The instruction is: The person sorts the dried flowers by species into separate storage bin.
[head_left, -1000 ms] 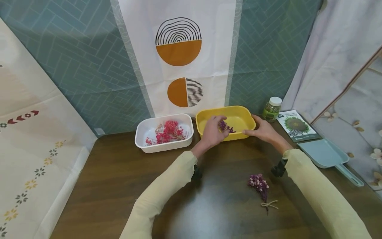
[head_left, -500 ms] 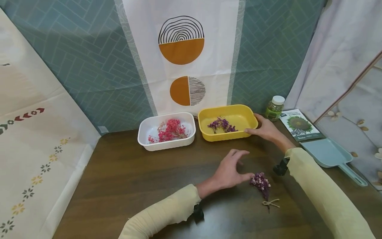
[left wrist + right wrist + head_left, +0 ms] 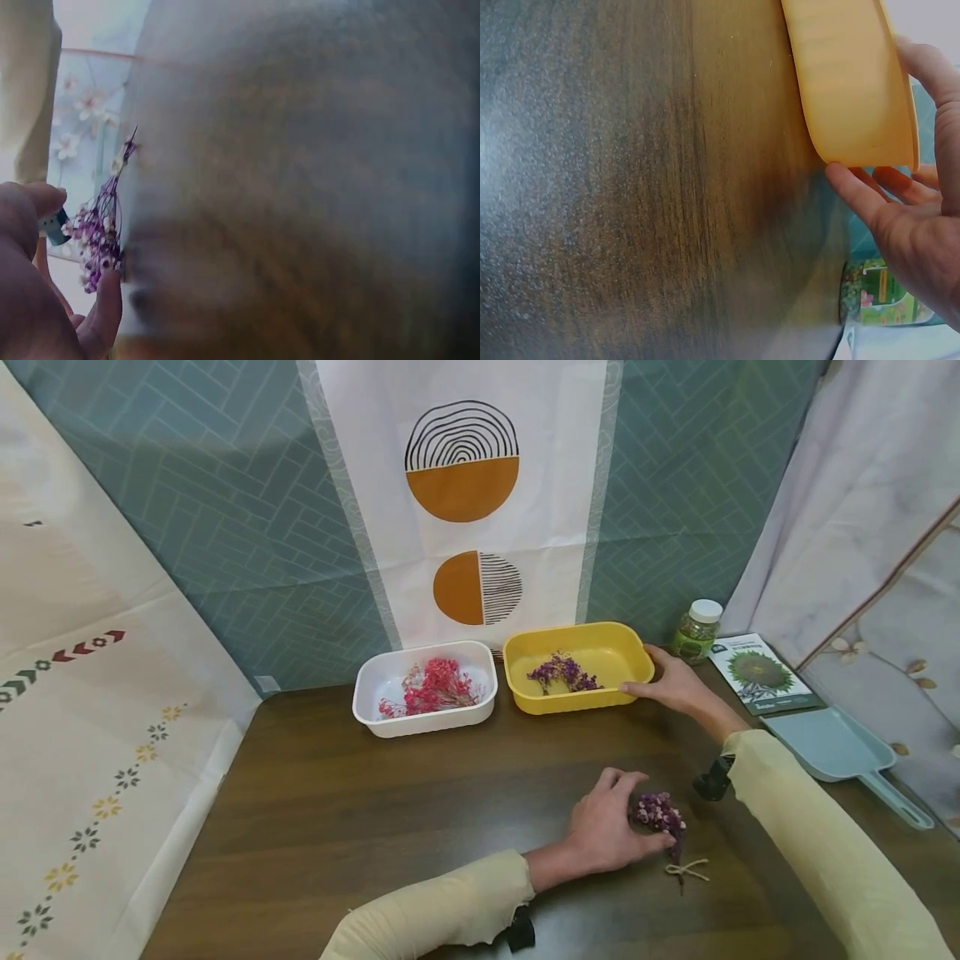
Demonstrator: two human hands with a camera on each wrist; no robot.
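A small bunch of dried purple flowers (image 3: 658,814), its stems tied with a twine bow (image 3: 686,868), lies on the table at the right. My left hand (image 3: 611,831) is beside its flower heads, thumb and fingers spread apart around them without closing. In the left wrist view the purple bunch (image 3: 99,232) appears between thumb and fingers; whether a fingertip touches it I cannot tell. At the back, my right hand (image 3: 682,689) holds the right end of a yellow plastic tray (image 3: 615,652), thumb along the front side. Loose purple sprigs (image 3: 564,673) lie inside this tray.
Left of the yellow tray stands a white tray (image 3: 367,693) with pink dried flowers (image 3: 435,685). To the right are a white-capped jar (image 3: 696,631), a sunflower seed packet (image 3: 761,672) and a pale blue dustpan (image 3: 832,743). Fabric hangs behind the wooden table (image 3: 315,827).
My left hand has left the yellow tray, where the purple sprigs now lie uncovered, and come down towards me to the tied bunch. My right hand stays at the tray's end.
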